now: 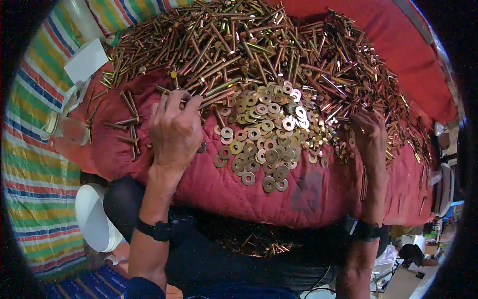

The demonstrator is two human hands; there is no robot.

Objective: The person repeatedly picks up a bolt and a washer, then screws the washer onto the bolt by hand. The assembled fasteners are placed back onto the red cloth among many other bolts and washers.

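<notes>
My left hand (177,122) is closed, palm down, at the left front edge of a big heap of long brass-coloured bolts (214,40). Bolt shafts lie right by its fingertips, but what it pinches is hidden. To its right spreads a pile of flat round washers (266,144), one of them partly under the hand's edge. Small nuts (326,137) lie between the washers and my right hand (369,127). That hand is curled down at the heap's right side; its fingers are in shadow, and what they hold cannot be made out.
A red padded cloth (224,192) lies under the hardware. Several loose bolts (130,124) are at the left. Beyond them are a clear plastic jar (72,130) and a white card (86,61). A white bucket (97,219) stands low left, beside striped sheeting (37,164). More bolts (256,244) lie below the cloth's edge.
</notes>
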